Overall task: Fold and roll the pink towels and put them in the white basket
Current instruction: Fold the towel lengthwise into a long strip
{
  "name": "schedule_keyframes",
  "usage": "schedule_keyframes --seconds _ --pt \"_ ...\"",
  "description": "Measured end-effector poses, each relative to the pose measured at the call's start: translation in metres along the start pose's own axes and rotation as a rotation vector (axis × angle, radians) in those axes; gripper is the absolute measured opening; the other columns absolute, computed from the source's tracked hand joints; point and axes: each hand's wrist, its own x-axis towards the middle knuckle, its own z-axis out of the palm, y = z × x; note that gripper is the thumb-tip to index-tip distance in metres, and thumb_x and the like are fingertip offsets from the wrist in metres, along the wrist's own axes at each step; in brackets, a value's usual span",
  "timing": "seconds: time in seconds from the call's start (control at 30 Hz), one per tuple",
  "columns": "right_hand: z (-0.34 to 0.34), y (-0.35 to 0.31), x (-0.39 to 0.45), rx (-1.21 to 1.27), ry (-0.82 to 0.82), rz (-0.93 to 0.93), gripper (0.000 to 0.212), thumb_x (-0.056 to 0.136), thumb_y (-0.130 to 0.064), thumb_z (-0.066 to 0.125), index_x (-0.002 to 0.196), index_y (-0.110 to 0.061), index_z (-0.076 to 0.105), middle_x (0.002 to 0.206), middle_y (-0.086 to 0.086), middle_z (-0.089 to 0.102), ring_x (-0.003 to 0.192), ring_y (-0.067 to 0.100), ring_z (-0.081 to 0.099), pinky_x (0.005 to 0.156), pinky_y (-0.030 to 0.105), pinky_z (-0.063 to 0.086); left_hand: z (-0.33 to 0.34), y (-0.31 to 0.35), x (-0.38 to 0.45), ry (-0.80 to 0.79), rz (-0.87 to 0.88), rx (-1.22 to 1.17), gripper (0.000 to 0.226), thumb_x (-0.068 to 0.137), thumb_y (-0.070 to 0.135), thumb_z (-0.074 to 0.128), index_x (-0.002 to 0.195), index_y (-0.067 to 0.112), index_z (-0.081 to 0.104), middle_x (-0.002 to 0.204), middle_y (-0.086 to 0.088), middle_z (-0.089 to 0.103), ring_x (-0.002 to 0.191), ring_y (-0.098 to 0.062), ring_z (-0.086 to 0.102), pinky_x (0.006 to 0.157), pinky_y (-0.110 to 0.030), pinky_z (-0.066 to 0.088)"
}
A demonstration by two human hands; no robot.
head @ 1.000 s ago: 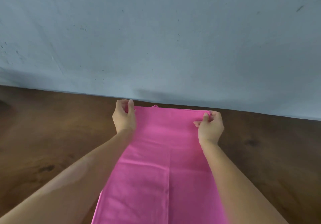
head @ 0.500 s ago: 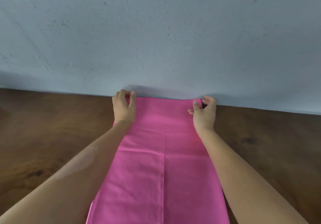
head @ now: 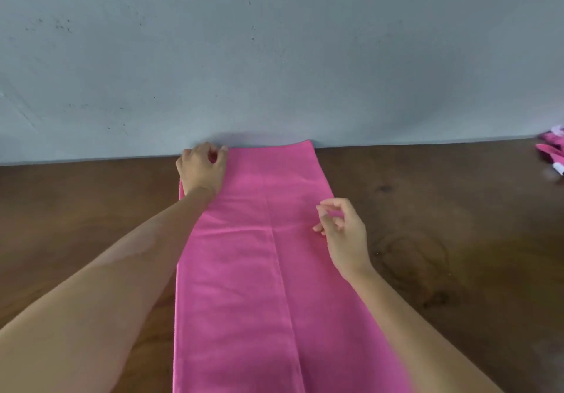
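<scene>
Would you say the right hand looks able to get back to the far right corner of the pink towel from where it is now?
Probably yes. The right hand hovers over the pink towel's right edge, holding nothing, and the far right corner lies flat and uncovered by the wall. Nothing sits between them.

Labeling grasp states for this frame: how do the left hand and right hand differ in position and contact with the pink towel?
The left hand sits at the pink towel's far left corner by the wall, fingers curled at the corner; the right hand is nearer, at the right edge. The left hand looks to pinch the cloth; the right hand holds nothing, fingers loosely curled. Both lie along the towel's long edges.
</scene>
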Motion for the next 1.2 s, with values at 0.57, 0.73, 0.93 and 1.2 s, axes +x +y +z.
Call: schedule_keyframes --seconds 0.57,0.73,0.93,1.2 --pt "-0.068 0.006 -0.197 -0.105 0.313 0.234 0.007 0.101 -0.017 0.060 0.099 -0.020 0.066 0.091 -0.005 0.074 0.075 0.015 0.072 0.077 0.035 0.058 -0.001 0.053 -0.091 -0.683 0.781 0.081 0.039 0.099 0.032 0.062 0.131 0.010 0.058 0.138 -0.012 0.055 0.132 -0.032 0.045 0.116 -0.045 0.032" --pt "-0.083 0.008 -0.240 -0.263 0.369 0.258 0.016 0.092 -0.011 0.071 0.093 -0.026 0.069 0.099 -0.011 0.070 0.091 0.010 0.065 0.080 0.017 0.051 0.024 0.098 -0.116 -0.923 0.944 0.099 0.031 0.103 0.024 0.057 0.130 0.010 0.062 0.138 -0.011 0.057 0.130 -0.029 0.050 0.113 -0.042 0.037" --pt "-0.103 0.010 -0.276 -0.366 0.389 0.361 0.016 0.087 -0.021 0.078 0.092 -0.031 0.067 0.097 -0.016 0.065 0.087 0.001 0.060 0.071 0.013 0.047 0.051 0.137 -0.129 -1.048 0.959 0.122 0.023 0.102 0.013 0.057 0.123 0.008 0.066 0.123 -0.010 0.059 0.111 -0.027 0.059 0.101 -0.039 0.044" --pt "-0.133 0.030 -0.304 -0.663 0.317 0.485 0.016 0.091 -0.042 0.070 0.087 -0.034 0.057 0.089 -0.016 0.060 0.082 0.004 0.059 0.072 0.030 0.052 0.078 0.163 -0.122 -1.140 1.022 0.256 0.011 0.092 0.004 0.068 0.102 0.010 0.070 0.102 -0.010 0.066 0.097 -0.027 0.062 0.081 -0.031 0.043"
